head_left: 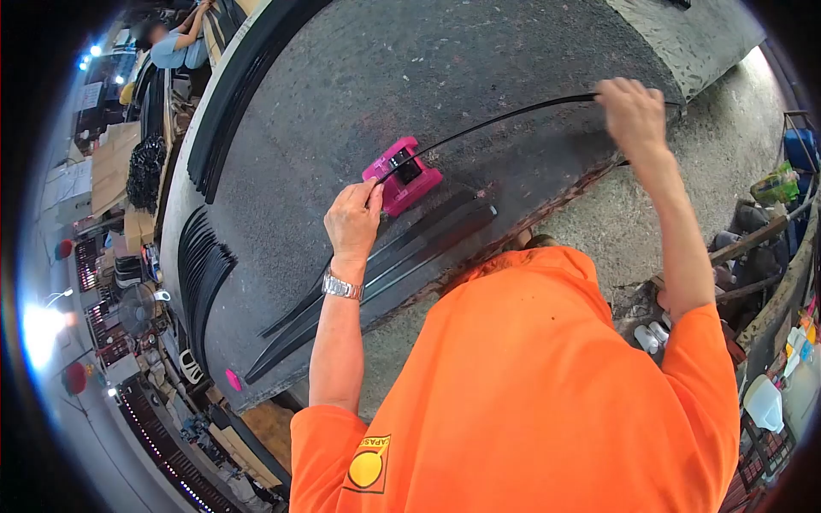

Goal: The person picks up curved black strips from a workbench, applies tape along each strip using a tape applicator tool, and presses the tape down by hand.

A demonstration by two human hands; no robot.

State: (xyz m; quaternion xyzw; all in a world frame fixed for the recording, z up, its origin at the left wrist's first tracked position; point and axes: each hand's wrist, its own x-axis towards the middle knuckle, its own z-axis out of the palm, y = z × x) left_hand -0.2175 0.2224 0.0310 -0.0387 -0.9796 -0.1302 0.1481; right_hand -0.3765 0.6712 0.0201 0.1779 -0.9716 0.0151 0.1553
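A long thin black strip [505,117] stretches in a curve between both hands, above the dark table. My left hand [352,218], with a metal watch at the wrist, is closed on its near end. My right hand [633,111] is closed around the strip by the table's right edge, and a short end pokes out past it. Close to my left fingers sits a bright pink block-shaped tool [398,198] with a black middle. The strip passes over or through that middle; I cannot tell which. Several flat black strips [410,242] lie beside the tool, partly behind my left forearm.
A thick bundle of long black strips [224,111] lies along the table's far left side. Below it is a fanned stack of black strips [201,274]. A small pink piece [233,380] rests near the corner. Another person [175,47] works at the upper left.
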